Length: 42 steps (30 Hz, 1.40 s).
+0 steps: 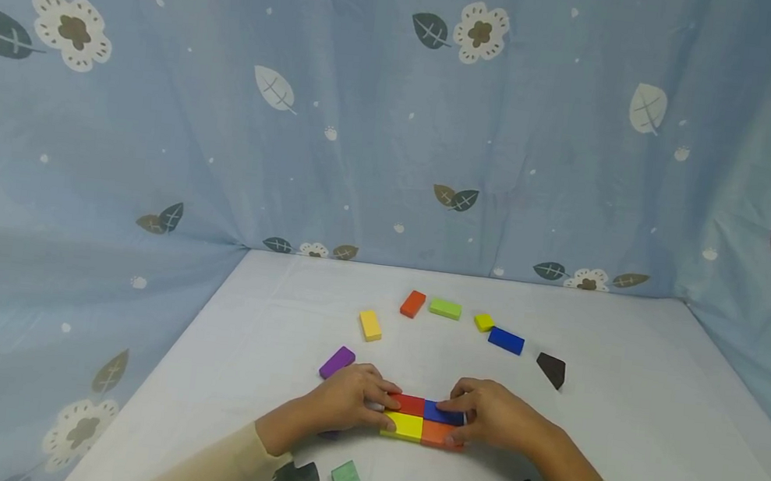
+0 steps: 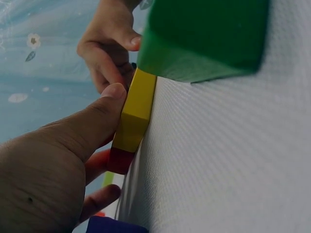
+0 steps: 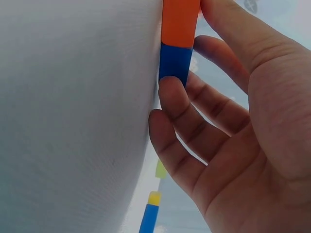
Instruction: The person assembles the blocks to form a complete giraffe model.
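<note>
Four-part rectangle on the table: a red block (image 1: 409,405) and blue block (image 1: 443,413) behind, a yellow block (image 1: 403,426) and orange block (image 1: 439,434) in front, their edges touching. My left hand (image 1: 353,398) grips the left end, its thumb on the yellow block (image 2: 133,114) and fingers at the red block (image 2: 120,161). At the right end, my right hand (image 1: 497,415) grips with its thumb by the orange block (image 3: 180,22) and curled fingers against the blue block (image 3: 175,60). The far fingertips are partly hidden in the left wrist view.
A green cube (image 1: 346,479) lies near the left forearm. Behind the hands lie a purple block (image 1: 337,362), yellow-orange block (image 1: 370,325), red-orange block (image 1: 412,304), light green block (image 1: 445,309), small yellow block (image 1: 484,322), dark blue block (image 1: 506,341) and dark brown block (image 1: 551,370).
</note>
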Tool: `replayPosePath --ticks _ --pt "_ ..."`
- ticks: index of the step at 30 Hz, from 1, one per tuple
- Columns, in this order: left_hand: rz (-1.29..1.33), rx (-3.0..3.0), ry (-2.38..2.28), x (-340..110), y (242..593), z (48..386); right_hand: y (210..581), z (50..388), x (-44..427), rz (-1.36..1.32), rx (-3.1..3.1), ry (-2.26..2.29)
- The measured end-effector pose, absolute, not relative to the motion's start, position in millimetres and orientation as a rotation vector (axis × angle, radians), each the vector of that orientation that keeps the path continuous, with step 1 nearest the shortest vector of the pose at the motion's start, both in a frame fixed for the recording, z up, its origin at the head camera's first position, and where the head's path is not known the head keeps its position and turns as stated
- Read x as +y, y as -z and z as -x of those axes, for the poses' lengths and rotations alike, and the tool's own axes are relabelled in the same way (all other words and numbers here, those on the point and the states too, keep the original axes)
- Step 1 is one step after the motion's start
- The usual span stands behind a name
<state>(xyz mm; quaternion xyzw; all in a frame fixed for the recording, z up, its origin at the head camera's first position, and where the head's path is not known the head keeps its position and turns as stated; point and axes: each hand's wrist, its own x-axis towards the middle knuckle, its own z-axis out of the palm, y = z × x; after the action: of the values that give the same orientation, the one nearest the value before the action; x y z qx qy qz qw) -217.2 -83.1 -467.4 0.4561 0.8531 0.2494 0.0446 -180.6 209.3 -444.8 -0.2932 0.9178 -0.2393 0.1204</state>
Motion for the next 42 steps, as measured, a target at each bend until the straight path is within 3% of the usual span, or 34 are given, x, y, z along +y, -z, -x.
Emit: replayPosePath --ticks 42 --pt "-1.393 2.622 -0.728 -82.5 467.5 215.5 447.0 183.8 209.4 0.923 2.658 0.69"
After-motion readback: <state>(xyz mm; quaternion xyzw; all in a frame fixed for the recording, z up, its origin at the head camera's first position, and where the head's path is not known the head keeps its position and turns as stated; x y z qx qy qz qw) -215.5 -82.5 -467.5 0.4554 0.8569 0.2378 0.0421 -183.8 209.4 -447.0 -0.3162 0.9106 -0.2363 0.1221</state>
